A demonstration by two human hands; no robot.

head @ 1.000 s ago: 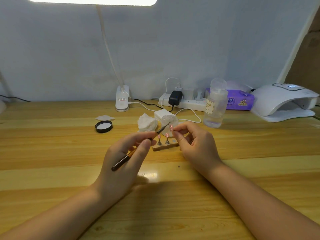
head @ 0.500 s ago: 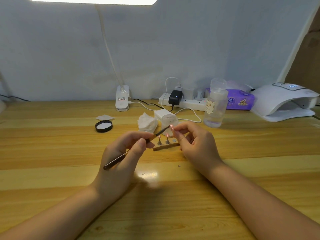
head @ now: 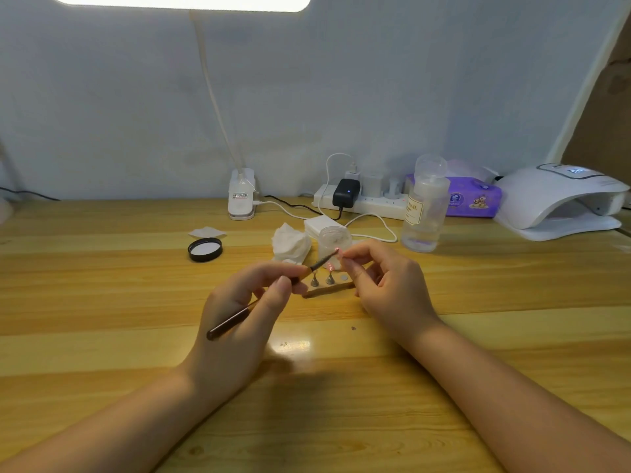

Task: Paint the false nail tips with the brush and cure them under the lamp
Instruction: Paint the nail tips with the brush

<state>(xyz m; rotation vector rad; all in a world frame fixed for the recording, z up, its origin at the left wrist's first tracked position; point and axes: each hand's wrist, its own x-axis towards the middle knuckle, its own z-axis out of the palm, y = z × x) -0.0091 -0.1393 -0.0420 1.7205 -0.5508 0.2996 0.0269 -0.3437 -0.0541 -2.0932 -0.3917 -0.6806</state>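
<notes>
Above the wooden stand [head: 327,289], the left hand [head: 239,322] pinches the brush [head: 266,298] while the right hand [head: 382,285] grips the nail tip [head: 339,253]; light, steady strokes would serve best.

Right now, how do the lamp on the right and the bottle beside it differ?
The lamp is opaque white, low and domed, with an open front; the bottle is clear, tall and upright, capped, part-filled with liquid. The lamp shows a lit display; the bottle bears a label. Both stand on the table, untouched.
</notes>
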